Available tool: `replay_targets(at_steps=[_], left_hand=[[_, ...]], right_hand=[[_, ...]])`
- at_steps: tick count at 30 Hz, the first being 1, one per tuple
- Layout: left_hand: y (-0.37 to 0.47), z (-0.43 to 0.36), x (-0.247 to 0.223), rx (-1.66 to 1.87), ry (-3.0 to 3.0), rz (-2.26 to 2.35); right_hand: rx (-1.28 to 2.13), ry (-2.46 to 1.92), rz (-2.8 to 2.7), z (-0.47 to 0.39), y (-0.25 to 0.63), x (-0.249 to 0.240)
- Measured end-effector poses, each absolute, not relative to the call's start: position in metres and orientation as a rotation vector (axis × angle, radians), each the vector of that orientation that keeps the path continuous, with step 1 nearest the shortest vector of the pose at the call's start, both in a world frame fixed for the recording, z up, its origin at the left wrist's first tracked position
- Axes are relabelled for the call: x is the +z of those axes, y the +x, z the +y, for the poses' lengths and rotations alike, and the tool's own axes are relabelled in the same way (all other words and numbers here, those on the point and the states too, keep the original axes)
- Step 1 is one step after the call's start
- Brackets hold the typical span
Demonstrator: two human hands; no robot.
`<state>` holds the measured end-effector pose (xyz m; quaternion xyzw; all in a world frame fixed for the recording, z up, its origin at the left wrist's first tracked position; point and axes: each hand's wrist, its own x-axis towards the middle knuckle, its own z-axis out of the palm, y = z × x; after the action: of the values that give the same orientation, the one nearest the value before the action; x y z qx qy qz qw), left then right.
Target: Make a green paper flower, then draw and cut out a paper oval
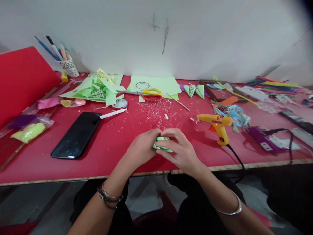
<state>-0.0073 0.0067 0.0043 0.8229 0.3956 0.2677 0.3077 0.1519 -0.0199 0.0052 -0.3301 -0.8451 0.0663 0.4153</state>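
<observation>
A small folded piece of green paper (163, 144) is held between both hands near the table's front edge. My left hand (144, 146) closes on its left side, fingers bent and mostly hidden behind the hand. On the right side my right hand (180, 149) grips it with bent fingers, the fingertips resting on the paper. Dark lines show on part of the paper. White scraps lie on the red table (132, 130) just beyond the hands. Scissors (151, 94) with yellow and red handles lie farther back.
A yellow glue gun (218, 125) with a lit red light stands at right, its cord running over the front edge. A black phone (77, 135) and white pen (113, 113) lie left. Green paper (93, 89), a pen cup (68, 67) and a purple power strip (267, 140) are around.
</observation>
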Motion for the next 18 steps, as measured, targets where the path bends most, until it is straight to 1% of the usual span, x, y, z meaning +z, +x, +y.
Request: replay_targets(at_steps=[4,7,11,18], left_hand=[[-0.008,0.006,0.006,0.82,2.127,0.929],[-0.008,0.005,0.007,0.896,2.111,0.943],[-0.008,0.004,0.006,0.894,2.147,1.026],[-0.007,0.005,0.003,0.887,2.152,1.0]], right_hand=[[0.199,-0.828,-2.172,-0.023,0.154,0.013],[0.185,-0.83,-2.107,-0.024,0.155,0.017],[0.149,-0.792,-2.07,-0.023,0.156,0.018],[0.19,-0.768,-2.032,-0.022,0.151,0.017]])
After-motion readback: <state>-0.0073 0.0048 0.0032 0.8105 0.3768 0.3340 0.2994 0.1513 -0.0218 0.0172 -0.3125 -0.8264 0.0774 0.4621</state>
